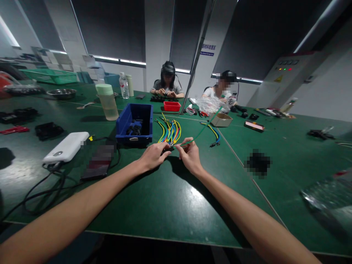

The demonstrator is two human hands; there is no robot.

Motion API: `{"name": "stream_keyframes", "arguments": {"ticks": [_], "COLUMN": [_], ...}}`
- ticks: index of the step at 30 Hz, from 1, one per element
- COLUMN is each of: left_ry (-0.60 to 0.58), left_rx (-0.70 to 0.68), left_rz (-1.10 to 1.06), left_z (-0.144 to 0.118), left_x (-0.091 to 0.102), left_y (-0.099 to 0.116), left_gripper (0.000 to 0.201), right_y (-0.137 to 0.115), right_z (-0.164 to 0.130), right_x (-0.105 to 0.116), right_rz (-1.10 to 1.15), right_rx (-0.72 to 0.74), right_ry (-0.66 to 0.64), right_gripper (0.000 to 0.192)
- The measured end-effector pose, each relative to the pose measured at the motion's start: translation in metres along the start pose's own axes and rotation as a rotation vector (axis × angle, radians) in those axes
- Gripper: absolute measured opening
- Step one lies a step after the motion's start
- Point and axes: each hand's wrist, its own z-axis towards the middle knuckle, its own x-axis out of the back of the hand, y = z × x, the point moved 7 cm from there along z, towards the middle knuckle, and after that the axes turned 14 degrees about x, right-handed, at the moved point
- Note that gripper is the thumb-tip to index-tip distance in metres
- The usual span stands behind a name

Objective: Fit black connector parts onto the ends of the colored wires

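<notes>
My left hand (154, 155) is closed on a small black part (168, 149) just above the table; its exact kind is too small to make out. Between the thumb and fingers of my right hand (190, 154) a green wire (205, 126) is pinched. Its free length curves up and away to the right, while its near end meets the black part between my hands. Right behind them lies a fanned bundle of yellow, blue, green and red wires (172, 129). A blue bin (120, 128) with small black parts stands beyond my left hand.
To the right lie a few more wires (214, 134) and a cardboard box (222, 120). At left are a white power bank (66, 147), a dark phone (99, 161), cables and a lidded cup (107, 102). Two people sit across the table, behind a red tray (172, 106).
</notes>
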Motion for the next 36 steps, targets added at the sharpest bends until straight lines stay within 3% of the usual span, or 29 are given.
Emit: {"name": "stream_keyframes", "arguments": {"ticks": [9,21,36], "left_ry": [-0.084,-0.179,-0.176], "left_rx": [0.044,0.172,0.195], "left_rz": [-0.275,-0.460,-0.524], "left_z": [0.002,0.007,0.008], "left_x": [0.002,-0.009,-0.012], "left_y": [0.003,-0.013,-0.018], "left_gripper": [0.045,0.043,0.039], "right_y": [0.017,0.021,0.022], "right_z": [0.006,0.007,0.006], "right_x": [0.007,0.006,0.005], "right_rz": [0.179,0.199,0.175], "right_rx": [-0.127,-0.155,-0.165], "right_ry": [0.120,0.103,0.046], "right_gripper": [0.037,0.038,0.038]}}
